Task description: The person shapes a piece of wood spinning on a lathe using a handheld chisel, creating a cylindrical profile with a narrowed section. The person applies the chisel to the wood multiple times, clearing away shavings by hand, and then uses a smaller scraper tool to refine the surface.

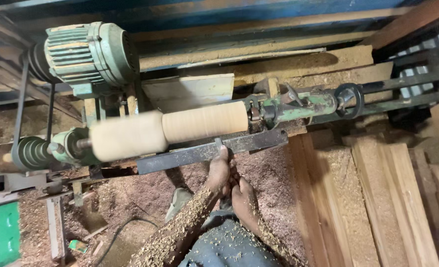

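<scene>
Down at the middle of the scene, both hands close around the handle of a dark metal turning chisel (220, 145), whose tip lies across the long black steel tool rest (199, 153) and points at the pale wooden cylinder (167, 127) mounted lengthwise in the lathe. The left hand (221, 170) grips farther up, its fingers wrapped around the shaft just below the rest; the right hand (243, 197) clasps the near end, touching the left. Both forearms are coated in wood shavings. The cylinder's left part is thicker and blurred, its right part thinner and tan. To its right sits the green tailstock (298, 106) with a black ring handle; to its far left, a green electric motor (88, 52) with a black belt running down to a grooved pulley (31, 153). Sawdust (274, 178) covers the floor, and rough planks (402, 198) lie at the right.
</scene>
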